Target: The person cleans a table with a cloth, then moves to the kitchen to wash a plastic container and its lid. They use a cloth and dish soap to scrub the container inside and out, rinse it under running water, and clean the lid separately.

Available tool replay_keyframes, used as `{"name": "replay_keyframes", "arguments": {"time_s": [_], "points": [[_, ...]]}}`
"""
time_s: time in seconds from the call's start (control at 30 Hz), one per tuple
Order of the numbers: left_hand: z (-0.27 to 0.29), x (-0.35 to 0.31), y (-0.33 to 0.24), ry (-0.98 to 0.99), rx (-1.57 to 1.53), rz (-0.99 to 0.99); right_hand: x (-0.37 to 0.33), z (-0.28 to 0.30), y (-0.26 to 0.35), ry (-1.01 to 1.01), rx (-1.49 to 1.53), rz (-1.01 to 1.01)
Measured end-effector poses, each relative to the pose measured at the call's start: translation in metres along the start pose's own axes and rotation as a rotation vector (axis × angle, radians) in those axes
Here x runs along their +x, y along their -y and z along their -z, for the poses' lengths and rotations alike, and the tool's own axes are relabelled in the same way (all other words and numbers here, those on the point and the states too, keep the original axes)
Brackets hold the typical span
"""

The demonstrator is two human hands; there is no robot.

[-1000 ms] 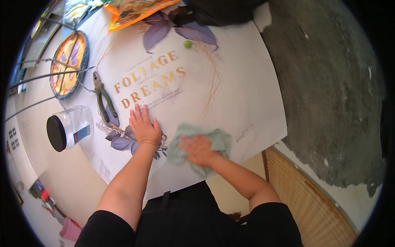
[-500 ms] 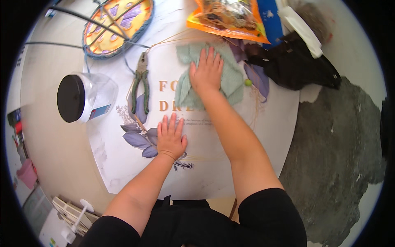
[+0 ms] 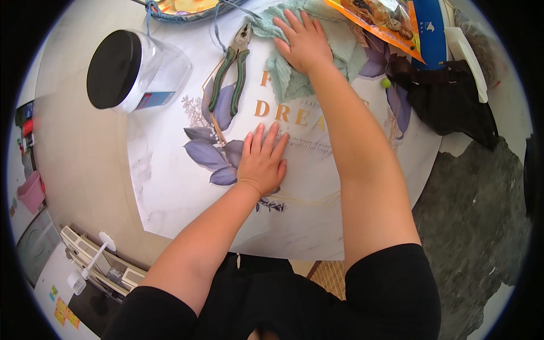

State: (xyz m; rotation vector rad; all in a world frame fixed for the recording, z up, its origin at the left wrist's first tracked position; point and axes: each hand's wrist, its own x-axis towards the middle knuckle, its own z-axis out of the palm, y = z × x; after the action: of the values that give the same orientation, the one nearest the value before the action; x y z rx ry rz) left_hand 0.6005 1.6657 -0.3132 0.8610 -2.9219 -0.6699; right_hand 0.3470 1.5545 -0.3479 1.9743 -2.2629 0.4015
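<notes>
Under my right hand (image 3: 306,42) a pale green cloth (image 3: 286,76) lies crumpled on the table. That hand rests flat on it, fingers spread. My left hand (image 3: 262,161) lies flat on the white, leaf-printed tabletop (image 3: 192,212), its fingers stretched out and nothing in it. Beyond the left hand are green-handled pliers (image 3: 229,73), their jaws pointing away from me and handles apart. A small green ball (image 3: 386,83) sits right of the cloth.
A clear plastic jar with a black lid (image 3: 114,69) lies tipped at the left. A blue-rimmed decorated round piece (image 3: 187,10) is at the far edge of view. An orange food bag (image 3: 391,25) and a black bag (image 3: 450,99) occupy the far right.
My right hand has pushed the cloth farther away and slightly left across the tabletop, nearer the pliers' jaws. The whole view has shifted. My left hand stays flat on the table.
</notes>
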Motion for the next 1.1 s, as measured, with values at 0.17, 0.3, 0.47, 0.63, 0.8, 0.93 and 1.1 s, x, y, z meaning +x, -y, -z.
{"name": "replay_keyframes", "arguments": {"time_s": [0.17,0.3,0.47,0.63,0.8,0.93,1.1], "points": [[0.001,-0.009,0.011,-0.247,-0.276,-0.093,-0.078,0.019,0.047,0.050,0.026,-0.135],[-0.001,-0.018,0.032,-0.480,-0.233,-0.048,-0.170,0.060,0.102,0.166,0.106,-0.238],[0.043,0.042,0.063,-0.516,-0.015,0.321,-0.299,0.097,0.159,0.257,0.156,-0.414],[0.080,0.070,0.084,0.005,0.050,0.572,-0.361,0.105,0.184,0.205,0.041,-0.736],[0.086,-0.015,0.109,0.389,-1.389,0.533,-0.374,0.091,0.181,0.059,-0.129,-1.067],[0.105,-0.172,0.110,0.583,-1.787,0.444,-0.363,0.072,0.173,0.038,-0.250,-1.283],[0.126,-0.326,0.153,0.681,-1.641,0.621,-0.246,0.037,0.140,-0.012,-0.195,-0.843]]}}
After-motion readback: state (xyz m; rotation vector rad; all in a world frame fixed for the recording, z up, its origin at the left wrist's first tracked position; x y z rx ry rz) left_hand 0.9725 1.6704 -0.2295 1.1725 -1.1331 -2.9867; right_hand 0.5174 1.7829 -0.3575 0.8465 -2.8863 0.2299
